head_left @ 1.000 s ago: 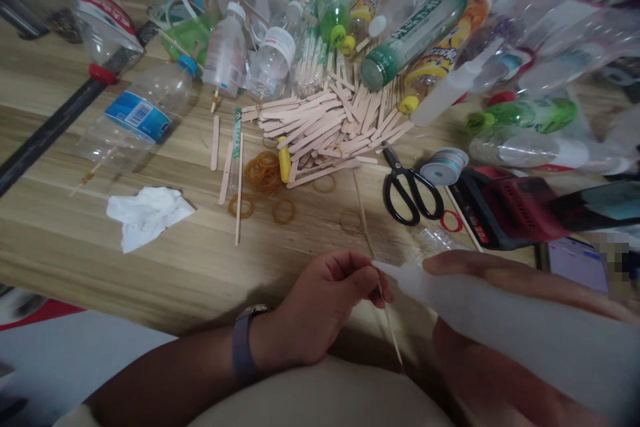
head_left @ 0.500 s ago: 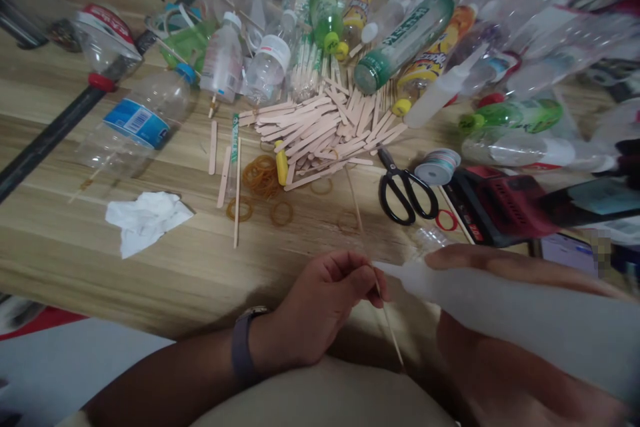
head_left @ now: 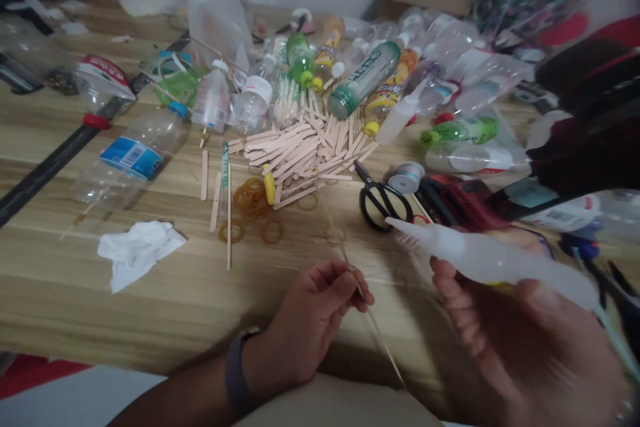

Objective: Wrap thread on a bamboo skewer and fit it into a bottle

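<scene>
Drawing back to your right, your right hand (head_left: 545, 340) has taken the squeeze bottle (head_left: 500, 260) off the thin stick (head_left: 384, 341). A second ago its nozzle (head_left: 409, 229) sat at your left fingertips; now it points across the handles of the scissors (head_left: 371, 182), well apart from the stick. Reads as a break in contact: nothing from the bottle can reach the stick at this gap.

Left hand (head_left: 325, 310) has hardly shifted in its work: thumb and fingers pinched together on the stick about midway. Right-hand fingers are curled round the bottle, but motion blur there makes it hard to say how firmly.

Stick: pale, slender, held slantwise above the near edge of the tabletop (head_left: 60, 293), far end towards the heap of flat wooden sticks (head_left: 295, 150), near end down by your clothing. Looks slightly kinked at the pinch, perhaps two lengths meeting; you can't confirm from this view. No wet sheen made out.

Bottle: translucent white, tapered, tilted nearly flat, contents level unclear.
</scene>
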A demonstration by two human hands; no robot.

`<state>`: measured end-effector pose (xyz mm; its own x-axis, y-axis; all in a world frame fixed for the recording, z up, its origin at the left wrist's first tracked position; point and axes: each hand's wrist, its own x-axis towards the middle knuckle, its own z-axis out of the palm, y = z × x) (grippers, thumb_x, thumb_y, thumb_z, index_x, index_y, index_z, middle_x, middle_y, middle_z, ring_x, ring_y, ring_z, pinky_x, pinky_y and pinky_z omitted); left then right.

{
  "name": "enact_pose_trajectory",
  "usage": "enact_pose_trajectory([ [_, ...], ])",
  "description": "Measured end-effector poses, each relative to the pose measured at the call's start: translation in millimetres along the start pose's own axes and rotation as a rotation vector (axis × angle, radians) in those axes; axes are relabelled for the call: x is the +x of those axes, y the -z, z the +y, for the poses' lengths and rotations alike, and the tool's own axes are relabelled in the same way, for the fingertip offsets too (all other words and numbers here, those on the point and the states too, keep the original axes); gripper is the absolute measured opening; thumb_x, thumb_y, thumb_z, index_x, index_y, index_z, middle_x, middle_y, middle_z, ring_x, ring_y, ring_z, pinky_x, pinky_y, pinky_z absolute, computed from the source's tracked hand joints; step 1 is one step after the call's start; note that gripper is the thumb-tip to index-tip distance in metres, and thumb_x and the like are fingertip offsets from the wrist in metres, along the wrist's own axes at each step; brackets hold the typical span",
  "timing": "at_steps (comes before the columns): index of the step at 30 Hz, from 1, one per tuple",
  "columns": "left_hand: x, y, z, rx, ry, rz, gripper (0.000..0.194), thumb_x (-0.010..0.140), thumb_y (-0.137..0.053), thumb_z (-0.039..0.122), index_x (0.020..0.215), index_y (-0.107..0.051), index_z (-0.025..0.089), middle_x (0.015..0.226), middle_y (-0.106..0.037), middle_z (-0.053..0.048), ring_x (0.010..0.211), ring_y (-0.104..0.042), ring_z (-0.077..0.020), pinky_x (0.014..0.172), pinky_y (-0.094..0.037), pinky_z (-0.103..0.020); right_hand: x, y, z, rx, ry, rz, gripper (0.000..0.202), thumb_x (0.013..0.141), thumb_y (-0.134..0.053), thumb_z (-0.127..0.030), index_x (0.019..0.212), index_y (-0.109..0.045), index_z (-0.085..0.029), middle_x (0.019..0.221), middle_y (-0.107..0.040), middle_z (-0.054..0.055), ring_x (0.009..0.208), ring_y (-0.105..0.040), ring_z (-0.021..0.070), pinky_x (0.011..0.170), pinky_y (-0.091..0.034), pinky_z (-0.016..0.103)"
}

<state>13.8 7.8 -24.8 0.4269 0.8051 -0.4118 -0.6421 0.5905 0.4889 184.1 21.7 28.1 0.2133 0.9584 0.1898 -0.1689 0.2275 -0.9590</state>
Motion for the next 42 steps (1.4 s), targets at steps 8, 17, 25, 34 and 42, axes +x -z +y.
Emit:
enact_pose_trajectory([
  [8,-1.3,-3.1,-1.9,-0.037,-0.044,0.013,0.028,0.066,-0.088,0.031,0.068,-0.068,0.012,0.068,-0.064,0.0,0.065,-0.055,-0.0089,0.066,-0.042,-0.021,-21.0,0.6,-1.2,0.445,-0.469,0.129,0.037,0.071,-0.086,-0.047,0.096,-0.077,-0.022,0.087,-0.075,0.003,0.069,-0.071,0.0116,0.066,-0.06,0.015],
  [17,-4.5,-1.1,-2.5,-0.016,-0.051,0.075,0.033,0.056,-0.094,0.034,0.068,-0.07,0.013,0.067,-0.065,-0.001,0.067,-0.056,-0.01,0.067,-0.044,-0.021,2.2,-11.3,17.4,-0.504,-0.136,-0.218,0.033,0.092,-0.057,-0.043,0.115,-0.052,-0.02,0.113,-0.067,0.008,0.101,-0.065,0.0209,0.086,-0.053,0.033],
  [25,-5.0,-1.6,-3.3,-0.022,-0.077,0.119,0.036,0.049,-0.096,0.033,0.065,-0.071,0.013,0.068,-0.065,0.0,0.065,-0.056,-0.009,0.064,-0.044,-0.02,59.4,-47.5,55.3,-1.086,-0.074,-0.275,0.027,0.086,-0.069,-0.024,0.108,-0.058,-0.013,0.099,-0.064,0.006,0.093,-0.062,0.0223,0.087,-0.049,0.041],
  [34,-6.6,-1.2,-4.1,-0.022,-0.098,0.039,0.032,0.057,-0.093,0.033,0.068,-0.07,0.013,0.069,-0.064,0.0,0.066,-0.057,-0.0092,0.065,-0.044,-0.021,50.6,-36.9,64.1,-1.233,0.05,-0.307,0.035,0.083,-0.073,-0.025,0.113,-0.062,-0.012,0.108,-0.065,0.012,0.106,-0.058,0.0292,0.095,-0.045,0.047],
  [42,-7.7,-1.6,-7.4,-0.017,-0.093,-0.046,0.026,0.068,-0.088,0.031,0.07,-0.07,0.013,0.069,-0.065,-0.001,0.066,-0.055,-0.0092,0.067,-0.044,-0.021,6.5,-21.2,25.6,-0.912,0.186,-0.28,0.027,0.092,-0.046,-0.031,0.098,-0.067,-0.017,0.097,-0.068,0.012,0.096,-0.057,0.0274,0.088,-0.044,0.042],
])
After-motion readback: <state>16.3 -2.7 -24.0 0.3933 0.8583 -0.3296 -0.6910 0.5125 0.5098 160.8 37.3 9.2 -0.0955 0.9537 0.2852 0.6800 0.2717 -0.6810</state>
